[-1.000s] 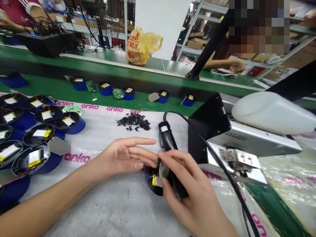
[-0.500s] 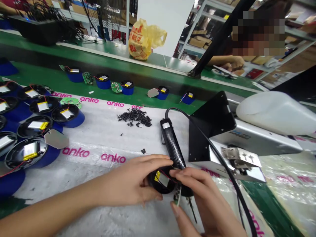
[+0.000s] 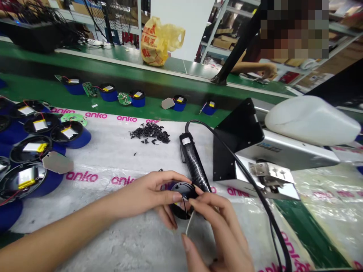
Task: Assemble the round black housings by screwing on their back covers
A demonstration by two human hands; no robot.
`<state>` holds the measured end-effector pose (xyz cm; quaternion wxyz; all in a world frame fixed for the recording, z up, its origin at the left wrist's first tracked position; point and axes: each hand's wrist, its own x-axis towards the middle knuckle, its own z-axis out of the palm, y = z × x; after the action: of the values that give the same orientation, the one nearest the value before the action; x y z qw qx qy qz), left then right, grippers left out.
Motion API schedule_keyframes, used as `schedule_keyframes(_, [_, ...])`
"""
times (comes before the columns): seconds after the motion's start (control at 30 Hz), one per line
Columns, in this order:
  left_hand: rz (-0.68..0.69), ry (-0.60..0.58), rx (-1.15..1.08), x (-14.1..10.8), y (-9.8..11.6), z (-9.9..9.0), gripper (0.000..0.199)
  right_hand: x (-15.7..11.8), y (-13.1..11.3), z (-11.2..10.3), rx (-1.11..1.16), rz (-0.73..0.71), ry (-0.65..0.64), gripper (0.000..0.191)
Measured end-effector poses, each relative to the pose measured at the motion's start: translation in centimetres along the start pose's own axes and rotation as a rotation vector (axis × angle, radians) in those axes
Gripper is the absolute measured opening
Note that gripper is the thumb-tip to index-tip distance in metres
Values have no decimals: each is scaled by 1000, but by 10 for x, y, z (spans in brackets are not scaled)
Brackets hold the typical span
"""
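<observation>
My left hand point(image 3: 147, 193) is closed around a small round housing point(image 3: 182, 186) with a black inside, its thumb laid over the rim. A battery and a thin wire show partly inside, under the fingers. Between the thumb and fingers of my right hand point(image 3: 224, 226) is a thin circuit board point(image 3: 190, 223), seen nearly edge-on just beside the housing. Behind my right hand lies a black electric screwdriver point(image 3: 195, 160) with a cable; its tip is hidden by the hand.
Blue housings with batteries point(image 3: 72, 134) crowd the left, and more point(image 3: 138, 99) line the green belt. A heap of small black pieces point(image 3: 151, 132) lies mid-table. On the right stands a silver machine point(image 3: 295, 151) with a white bottle point(image 3: 312, 119). A person's hand point(image 3: 268, 70) shows behind.
My left thumb has moved onto the housing's opening, and the housing is tilted differently. My right hand has shifted left with the board. The whole view has moved slightly.
</observation>
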<state>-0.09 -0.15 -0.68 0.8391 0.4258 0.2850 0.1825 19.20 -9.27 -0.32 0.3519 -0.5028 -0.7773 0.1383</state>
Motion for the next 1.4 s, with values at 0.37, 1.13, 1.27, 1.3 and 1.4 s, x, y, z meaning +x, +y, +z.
schedule_keyframes(0.37, [-27, 202, 126, 3, 3, 18, 26, -8, 0, 5, 93, -12, 11, 46])
schedule_keyframes(1.13, [51, 41, 98, 0, -6, 4, 37, 33, 13, -28, -219, -298, -320, 36])
schedule_keyframes(1.27, [-29, -138, -18, -1, -3, -11, 66, 43, 15, -37, -175, -333, -437, 33])
schedule_keyframes(1.3, [-33, -145, -22, -1, -2, -12, 69, 46, 14, -40, -176, -336, -464, 34])
schedule_keyframes(1.4, [-34, -129, -15, -2, -1, -12, 68, 55, 14, -45, -204, -369, -507, 38])
